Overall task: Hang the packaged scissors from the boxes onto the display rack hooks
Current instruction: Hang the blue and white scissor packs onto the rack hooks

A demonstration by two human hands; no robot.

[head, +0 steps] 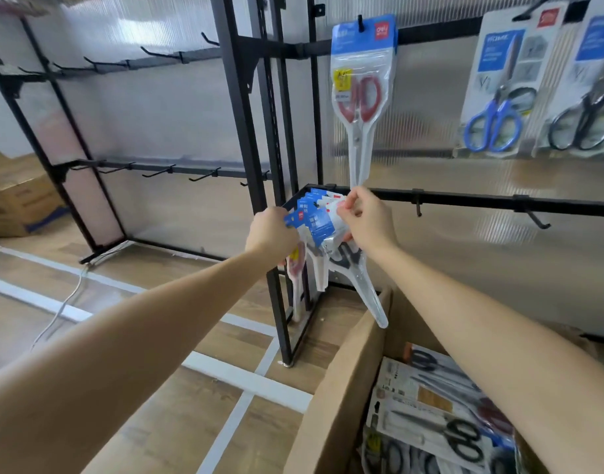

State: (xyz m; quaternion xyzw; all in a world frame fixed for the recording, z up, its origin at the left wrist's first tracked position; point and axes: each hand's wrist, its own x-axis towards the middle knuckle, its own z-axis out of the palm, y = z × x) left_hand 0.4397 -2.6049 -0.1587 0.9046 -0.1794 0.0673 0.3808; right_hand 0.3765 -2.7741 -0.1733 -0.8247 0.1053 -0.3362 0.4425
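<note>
display rack (256, 138): taken as landmark | cardboard box (341, 388): seen below the rack's lower bar, scissors packs inside | packaged scissors (316, 224): bunched at the rack's lower-bar corner | left hand (271, 230): packs gripped at their blue header cards | right hand (369, 217): one pack's top pinched

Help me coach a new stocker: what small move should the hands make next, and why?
Probably slide the pack pinched by the right hand onto the lower-rail hook where the blue-headed packs already hang. The left hand grips those packs at the hook, and the held pack of black-handled scissors dangles tilted beside them, not yet hung.
</note>
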